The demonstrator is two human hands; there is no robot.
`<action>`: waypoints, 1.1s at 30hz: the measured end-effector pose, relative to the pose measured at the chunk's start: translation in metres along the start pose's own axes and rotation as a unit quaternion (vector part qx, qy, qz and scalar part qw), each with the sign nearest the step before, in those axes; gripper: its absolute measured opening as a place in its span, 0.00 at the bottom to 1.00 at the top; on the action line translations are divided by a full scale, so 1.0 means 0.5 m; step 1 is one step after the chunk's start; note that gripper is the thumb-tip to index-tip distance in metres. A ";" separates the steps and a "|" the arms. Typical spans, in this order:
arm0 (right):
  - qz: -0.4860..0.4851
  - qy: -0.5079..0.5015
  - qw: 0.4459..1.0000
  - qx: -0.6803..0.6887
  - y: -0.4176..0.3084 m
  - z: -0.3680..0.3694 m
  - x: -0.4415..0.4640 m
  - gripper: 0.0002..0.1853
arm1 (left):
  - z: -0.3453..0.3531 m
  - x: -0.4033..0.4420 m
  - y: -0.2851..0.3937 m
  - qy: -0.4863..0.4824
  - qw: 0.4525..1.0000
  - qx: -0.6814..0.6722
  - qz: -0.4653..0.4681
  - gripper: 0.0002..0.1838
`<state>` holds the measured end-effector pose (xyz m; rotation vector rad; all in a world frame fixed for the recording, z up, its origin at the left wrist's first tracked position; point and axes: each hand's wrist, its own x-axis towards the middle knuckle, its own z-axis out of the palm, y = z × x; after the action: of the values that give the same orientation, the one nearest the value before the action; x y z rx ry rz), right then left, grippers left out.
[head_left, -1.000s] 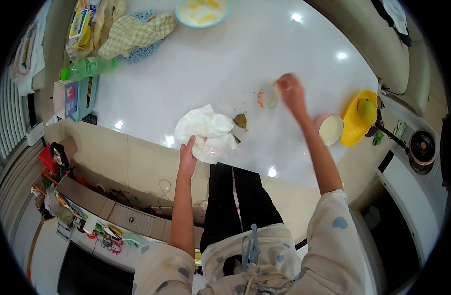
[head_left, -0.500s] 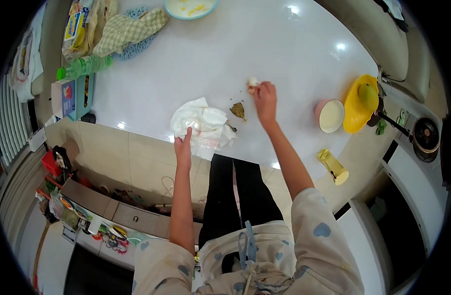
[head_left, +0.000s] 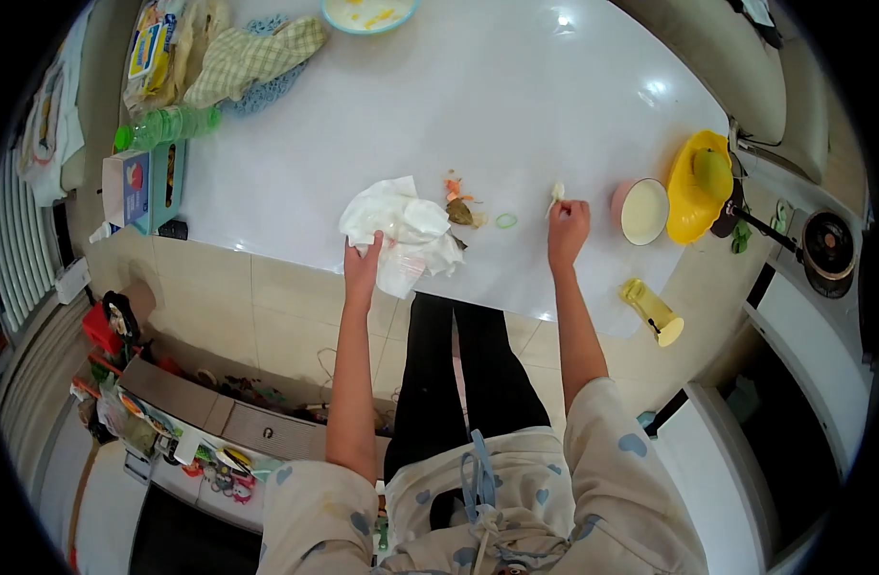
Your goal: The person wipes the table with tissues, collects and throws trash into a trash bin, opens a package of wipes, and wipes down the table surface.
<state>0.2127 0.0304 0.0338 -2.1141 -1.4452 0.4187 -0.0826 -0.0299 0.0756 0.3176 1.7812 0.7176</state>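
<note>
My left hand [head_left: 363, 261] is closed on the near edge of a crumpled white tissue bundle [head_left: 397, 222] at the table's front edge. Pinched in my right hand [head_left: 569, 225] is a small wad of whitish tissue [head_left: 556, 195], held over the table left of a pink-rimmed bowl [head_left: 643, 212]. Orange scraps [head_left: 454, 188] and a brown dry piece [head_left: 459, 211] lie just right of the bundle. A thin green ring [head_left: 506, 220] rests between them and my right hand.
A yellow tray [head_left: 688, 213] holds a green-yellow fruit [head_left: 713, 174] at the right, with a yellow cup [head_left: 652, 312] nearer me. A bowl [head_left: 370, 15] stands at the back; a green bottle [head_left: 167, 126], a checked cloth [head_left: 259, 59] and boxes [head_left: 144, 190] are at the left.
My right hand moved left to the orange scraps, then back right with the white wad. The scraps now lie nearer the brown piece. My left hand stays at the bundle.
</note>
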 end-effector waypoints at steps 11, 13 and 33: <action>0.044 -0.129 0.989 0.065 -0.139 0.077 -0.092 0.04 | 0.032 0.044 -0.055 -0.088 0.988 0.038 0.118 0.35; -0.004 -0.142 0.990 -0.001 -0.141 0.048 -0.078 0.04 | 0.028 0.024 -0.046 0.080 0.919 0.330 0.201 0.36; -0.395 -0.452 0.792 -0.115 -0.417 -0.144 -0.184 0.06 | -0.283 -0.784 0.596 0.033 0.778 0.521 0.350 0.14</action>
<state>0.0586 -0.0150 0.2107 -1.2084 -2.8517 1.0073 -0.1266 -0.0565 0.5853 1.7908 1.9711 0.1229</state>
